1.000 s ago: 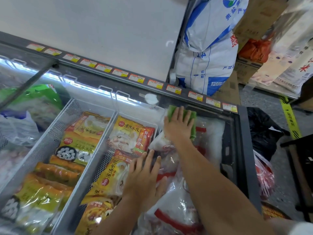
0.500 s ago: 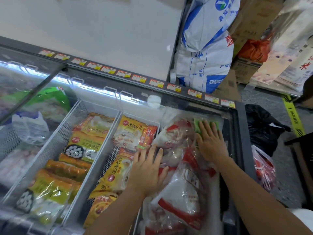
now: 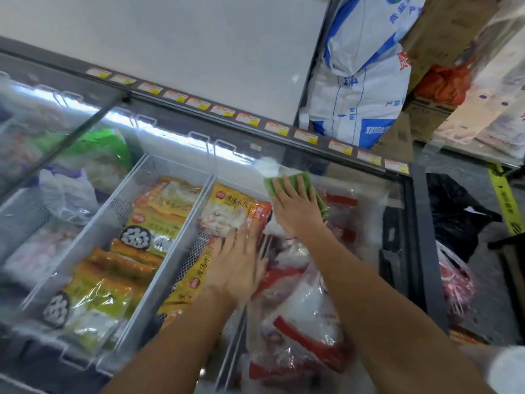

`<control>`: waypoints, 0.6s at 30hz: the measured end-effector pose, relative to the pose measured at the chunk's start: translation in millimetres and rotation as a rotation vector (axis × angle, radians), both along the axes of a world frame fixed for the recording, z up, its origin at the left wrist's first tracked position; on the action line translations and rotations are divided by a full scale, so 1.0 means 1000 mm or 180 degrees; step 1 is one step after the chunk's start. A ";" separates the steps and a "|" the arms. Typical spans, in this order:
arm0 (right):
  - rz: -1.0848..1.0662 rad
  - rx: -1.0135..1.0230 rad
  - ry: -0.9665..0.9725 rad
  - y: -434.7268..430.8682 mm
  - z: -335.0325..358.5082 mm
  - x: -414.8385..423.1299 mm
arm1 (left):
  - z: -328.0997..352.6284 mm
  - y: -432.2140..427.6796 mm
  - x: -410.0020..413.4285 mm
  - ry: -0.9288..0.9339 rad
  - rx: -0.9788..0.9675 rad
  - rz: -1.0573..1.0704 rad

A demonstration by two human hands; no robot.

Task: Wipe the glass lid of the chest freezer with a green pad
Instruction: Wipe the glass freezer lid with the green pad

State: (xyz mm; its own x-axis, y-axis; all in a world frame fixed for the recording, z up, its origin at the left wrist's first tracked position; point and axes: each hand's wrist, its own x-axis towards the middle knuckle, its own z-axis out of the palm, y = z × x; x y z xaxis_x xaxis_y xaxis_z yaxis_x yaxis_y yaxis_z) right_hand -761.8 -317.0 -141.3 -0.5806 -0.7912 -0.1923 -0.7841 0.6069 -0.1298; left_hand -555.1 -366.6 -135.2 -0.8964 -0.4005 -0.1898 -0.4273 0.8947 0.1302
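The right hand (image 3: 295,209) lies flat with fingers spread on the green pad (image 3: 287,180), pressing it against the glass lid (image 3: 369,194) rather than gripping it. The pad sits toward the far side of the lid, just short of the row of yellow price tags (image 3: 250,119). The left hand (image 3: 238,265) is released and rests palm-down on the lid, nearer than the pad and to its left. Under the lid, directly below the left hand, lie yellow dumpling packs (image 3: 227,206); red-and-white bags (image 3: 301,322) lie to their right. Beyond the lid's far right corner stands a blue-and-white sack (image 3: 363,89).
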 end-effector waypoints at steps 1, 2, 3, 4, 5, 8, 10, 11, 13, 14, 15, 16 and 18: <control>0.0163 0.0028 0.0045 0.009 0.001 0.003 | 0.001 -0.005 0.008 0.0003 0.0000 0.0094; 0.0298 0.0044 0.0084 0.019 0.001 0.008 | 0.001 -0.009 0.015 0.0009 0.0048 0.0120; 0.0409 0.0059 0.0129 0.029 0.001 0.016 | 0.001 -0.013 0.020 0.0021 0.0129 0.0095; 0.0510 0.0077 0.0162 0.036 0.001 0.028 | 0.000 -0.015 0.024 0.0028 0.0187 0.0053; 0.0594 0.0084 0.0192 0.043 0.000 0.044 | 0.000 -0.016 0.027 0.0019 0.0189 0.0007; 0.0815 0.0031 0.0295 0.059 -0.003 0.091 | 0.000 -0.016 0.032 -0.0045 0.0090 -0.0021; 0.0804 -0.0075 0.0212 0.067 -0.001 0.116 | 0.003 -0.015 0.039 -0.0065 0.0081 0.0035; 0.0743 -0.0111 0.0156 0.069 -0.001 0.129 | 0.004 -0.015 0.043 -0.0065 0.0044 0.0057; 0.0586 -0.0105 0.0065 0.075 0.000 0.157 | 0.006 -0.015 0.056 -0.0067 -0.0036 0.0102; 0.0529 -0.0105 0.0049 0.076 0.000 0.169 | 0.007 -0.015 0.062 -0.0063 -0.0045 0.0133; 0.0504 -0.0108 0.0035 0.078 -0.001 0.182 | 0.008 -0.015 0.068 -0.0081 -0.0023 0.0163; 0.0490 -0.0114 0.0032 0.080 -0.001 0.195 | 0.009 -0.016 0.073 -0.0116 0.0012 0.0151; 0.0457 -0.0163 0.0067 0.085 -0.001 0.219 | 0.009 -0.018 0.083 -0.0172 0.0024 0.0053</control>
State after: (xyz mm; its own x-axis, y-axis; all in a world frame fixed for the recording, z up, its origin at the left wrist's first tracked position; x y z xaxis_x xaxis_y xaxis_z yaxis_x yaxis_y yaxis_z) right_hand -542.5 -232.5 -142.2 -0.4641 -0.8748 -0.1387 -0.8652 0.4813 -0.1403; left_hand -471.6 -384.2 -126.3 -0.8780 -0.4138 -0.2407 -0.4488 0.8864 0.1132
